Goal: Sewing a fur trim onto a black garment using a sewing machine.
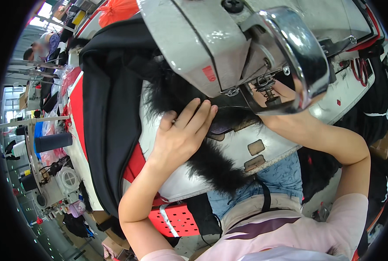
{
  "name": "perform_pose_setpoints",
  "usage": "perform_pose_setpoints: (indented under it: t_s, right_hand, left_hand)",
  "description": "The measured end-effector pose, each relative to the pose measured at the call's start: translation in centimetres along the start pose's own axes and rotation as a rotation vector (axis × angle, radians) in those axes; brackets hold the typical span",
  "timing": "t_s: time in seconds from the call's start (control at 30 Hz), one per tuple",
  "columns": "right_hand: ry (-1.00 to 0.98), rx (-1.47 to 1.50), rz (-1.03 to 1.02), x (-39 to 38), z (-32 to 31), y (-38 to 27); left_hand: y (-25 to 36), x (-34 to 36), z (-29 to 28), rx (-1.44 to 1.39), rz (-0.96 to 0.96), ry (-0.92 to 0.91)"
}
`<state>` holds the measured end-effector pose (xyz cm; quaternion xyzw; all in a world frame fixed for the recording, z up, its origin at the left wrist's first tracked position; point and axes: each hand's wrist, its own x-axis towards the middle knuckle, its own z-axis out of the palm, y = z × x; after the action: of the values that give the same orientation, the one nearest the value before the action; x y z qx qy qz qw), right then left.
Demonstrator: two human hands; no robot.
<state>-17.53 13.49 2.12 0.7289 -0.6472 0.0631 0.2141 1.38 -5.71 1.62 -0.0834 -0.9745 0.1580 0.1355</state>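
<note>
My left hand (178, 137) lies palm down with its fingers stretched out over black furry trim (168, 93), left of the sewing machine (194, 48). Smooth black fabric (111, 95) joins the fur and drapes over the table's left side. A strip of the black fur (215, 169) hangs toward my lap. My right hand (276, 117) is beside the needle area, partly behind the machine's curved chrome guard (309, 48). Some of its fingers show through the guard's loop, near a spring-loaded metal part (270, 93), but what they grip is hidden.
The white machine table (272, 143) has a curved front edge close to my lap. Red-handled scissors (360, 71) lie at the right. Below the table is a red perforated box (176, 222). An orange plastic bag (118, 11) sits at the back left. Another person is far left.
</note>
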Motion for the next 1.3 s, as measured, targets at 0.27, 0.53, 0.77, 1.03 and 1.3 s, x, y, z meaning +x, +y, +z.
perform_pose_setpoints:
  t_s: [0.27,0.53,0.77,1.03,1.3]
  right_hand:
    - [0.002,-0.055,-0.038,-0.4,0.1,-0.2]
    - [0.095,0.048,0.032,0.0,-0.6,0.2]
    - [0.073,0.063,0.025,0.3,0.0,0.6]
    - [0.046,0.091,-0.029,0.7,0.2,2.0]
    - [0.066,0.057,-0.041,1.1,-0.1,2.1]
  left_hand:
    - [0.2,0.0,-0.2,0.004,-0.033,-0.007]
    - [2.7,-1.4,-1.4,-0.299,-0.309,0.021]
    - [2.5,0.3,-0.9,-0.313,-0.452,-0.001]
    - [1.1,1.1,0.3,-0.354,-0.424,-0.005]
    - [2.6,1.2,-1.9,-0.407,-0.364,-0.125]
